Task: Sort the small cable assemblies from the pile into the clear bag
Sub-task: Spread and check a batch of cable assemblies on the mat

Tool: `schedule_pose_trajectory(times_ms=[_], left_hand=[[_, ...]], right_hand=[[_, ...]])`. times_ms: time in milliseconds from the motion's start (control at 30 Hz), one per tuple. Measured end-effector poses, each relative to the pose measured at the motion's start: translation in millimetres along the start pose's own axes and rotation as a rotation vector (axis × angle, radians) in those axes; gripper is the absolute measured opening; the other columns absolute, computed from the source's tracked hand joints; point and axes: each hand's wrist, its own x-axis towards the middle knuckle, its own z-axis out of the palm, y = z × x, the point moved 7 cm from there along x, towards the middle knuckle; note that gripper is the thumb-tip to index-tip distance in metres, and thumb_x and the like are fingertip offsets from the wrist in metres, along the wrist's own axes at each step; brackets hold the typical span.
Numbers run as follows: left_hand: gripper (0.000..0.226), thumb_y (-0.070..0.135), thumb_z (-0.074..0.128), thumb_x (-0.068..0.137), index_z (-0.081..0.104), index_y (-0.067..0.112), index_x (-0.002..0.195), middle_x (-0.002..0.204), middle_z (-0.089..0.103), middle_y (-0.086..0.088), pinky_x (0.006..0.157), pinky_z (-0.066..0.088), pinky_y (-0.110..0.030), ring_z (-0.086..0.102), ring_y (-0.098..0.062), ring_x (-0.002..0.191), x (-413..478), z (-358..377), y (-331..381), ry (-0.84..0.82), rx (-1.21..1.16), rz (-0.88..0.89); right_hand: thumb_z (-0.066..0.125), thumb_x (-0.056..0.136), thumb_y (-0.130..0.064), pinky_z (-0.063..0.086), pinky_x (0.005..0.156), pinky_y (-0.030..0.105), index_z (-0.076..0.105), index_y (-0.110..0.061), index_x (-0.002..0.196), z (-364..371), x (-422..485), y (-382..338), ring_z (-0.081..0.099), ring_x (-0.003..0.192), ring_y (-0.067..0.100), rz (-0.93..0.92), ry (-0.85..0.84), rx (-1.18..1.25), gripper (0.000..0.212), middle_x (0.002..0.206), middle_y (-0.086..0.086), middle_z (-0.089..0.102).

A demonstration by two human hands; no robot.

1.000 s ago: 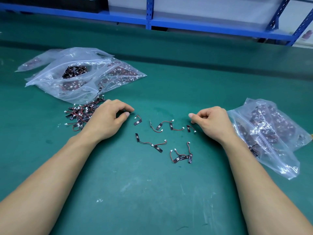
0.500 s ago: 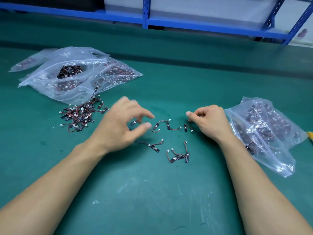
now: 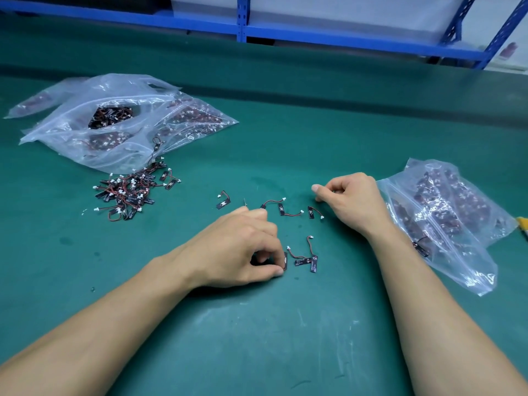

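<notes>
– Fingers (image 3: 274, 271) of the left hand (image 3: 240, 250) pinch one cable assembly (image 3: 285, 261) near centre; right hand (image 3: 351, 201) curled, contents unclear.
– Light, floppy wire; I'd grip the stiff black tab, not the lead.

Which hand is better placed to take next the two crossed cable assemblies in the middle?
Left. The left hand pinches one assembly right beside the crossed pair; the right hand rests curled farther away, near the clear bag.
</notes>
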Motion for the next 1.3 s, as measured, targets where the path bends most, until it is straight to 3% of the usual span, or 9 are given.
schedule_pose_trajectory(times_ms=[200, 433, 567, 667, 767, 900, 1300], left_hand=[[0.01, 0.037, 0.07, 0.083, 0.07, 0.031, 0.075, 0.064, 0.052, 0.012, 0.067, 0.033, -0.026, 0.04, -0.003, 0.07, -2, -4, -4, 0.045, 0.001, -0.022], [0.011, 0.04, 0.073, 0.087, 0.077, 0.03, 0.088, 0.07, 0.056, 0.013, 0.069, 0.039, -0.03, 0.042, -0.006, 0.072, -1, -15, -15, 0.193, -0.044, -0.055], [0.012, 0.025, 0.068, 0.09, 0.076, 0.019, 0.096, 0.078, 0.06, 0.011, 0.074, 0.041, -0.028, 0.049, -0.016, 0.075, -13, -44, -49, 0.436, 0.002, -0.223], [0.015, 0.016, 0.069, 0.092, 0.073, 0.019, 0.105, 0.089, 0.062, 0.007, 0.08, 0.04, -0.03, 0.048, -0.017, 0.082, -28, -58, -85, 0.509, 0.049, -0.415], [0.021, 0.009, 0.061, 0.094, 0.07, 0.019, 0.111, 0.1, 0.063, 0.004, 0.085, 0.041, -0.031, 0.052, -0.02, 0.088, -40, -60, -111, 0.509, 0.016, -0.556], [0.037, -0.005, 0.05, 0.093, 0.069, 0.018, 0.113, 0.108, 0.065, 0.004, 0.091, 0.04, -0.029, 0.055, -0.019, 0.098, -44, -57, -120, 0.502, -0.053, -0.596], [0.036, -0.004, 0.053, 0.094, 0.069, 0.021, 0.114, 0.102, 0.061, 0.011, 0.092, 0.037, -0.027, 0.051, -0.013, 0.098, -41, -51, -121, 0.439, -0.058, -0.596]], right_hand=[[0.067, 0.089, -0.045, 0.031, 0.052, 0.027, 0.074, -0.019, 0.066, 0, -1, -1, 0.037, 0.045, 0.011, -0.004, -0.001, 0.008, 0.035, 0.038, -0.008, 0.039], [0.067, 0.089, -0.045, 0.033, 0.053, 0.028, 0.074, -0.02, 0.067, 0, 0, -1, 0.039, 0.046, 0.01, -0.016, 0.005, 0.01, 0.034, 0.039, -0.009, 0.042], [0.066, 0.09, -0.045, 0.033, 0.053, 0.027, 0.074, -0.021, 0.066, 1, 0, -1, 0.041, 0.047, 0.01, -0.02, 0.001, 0.011, 0.035, 0.039, -0.01, 0.042], [0.066, 0.09, -0.045, 0.032, 0.053, 0.027, 0.074, -0.021, 0.066, 0, 0, -2, 0.041, 0.047, 0.009, -0.024, 0.0, 0.018, 0.035, 0.039, -0.01, 0.042], [0.067, 0.09, -0.045, 0.033, 0.053, 0.028, 0.074, -0.021, 0.066, 1, 0, -1, 0.041, 0.047, 0.008, -0.019, -0.003, 0.02, 0.035, 0.039, -0.011, 0.042], [0.067, 0.09, -0.046, 0.032, 0.053, 0.027, 0.073, -0.022, 0.065, 2, 0, 0, 0.042, 0.046, 0.007, -0.014, -0.003, 0.023, 0.035, 0.039, -0.011, 0.043], [0.068, 0.09, -0.045, 0.028, 0.05, 0.026, 0.073, -0.024, 0.063, 3, 1, 1, 0.04, 0.044, 0.01, -0.015, -0.002, 0.047, 0.034, 0.038, -0.01, 0.042]])
